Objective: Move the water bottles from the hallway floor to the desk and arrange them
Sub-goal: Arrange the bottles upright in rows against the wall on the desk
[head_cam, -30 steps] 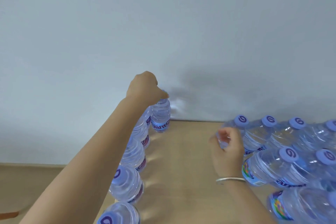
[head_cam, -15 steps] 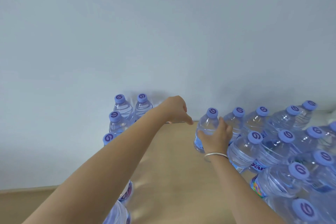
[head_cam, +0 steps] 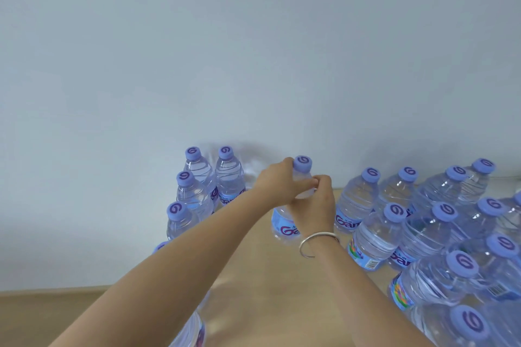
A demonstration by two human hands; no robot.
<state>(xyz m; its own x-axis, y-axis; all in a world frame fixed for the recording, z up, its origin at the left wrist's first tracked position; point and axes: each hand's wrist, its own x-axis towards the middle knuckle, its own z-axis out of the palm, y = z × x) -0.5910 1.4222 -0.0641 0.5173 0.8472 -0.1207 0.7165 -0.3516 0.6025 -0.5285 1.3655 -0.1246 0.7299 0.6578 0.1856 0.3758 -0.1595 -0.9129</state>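
We seem to be in a plain office or hallway room: a bare pale wall (head_cam: 253,51), a light wooden bench (head_cam: 267,290), many stocked water bottles (head_cam: 375,234).

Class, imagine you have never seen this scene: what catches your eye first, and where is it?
Both hands meet mid-frame on one clear plastic water bottle with a purple cap: the left hand and right hand grip its upper part. A large cluster of identical bottles crowds the light wooden desk at right; a shorter row lines the left.
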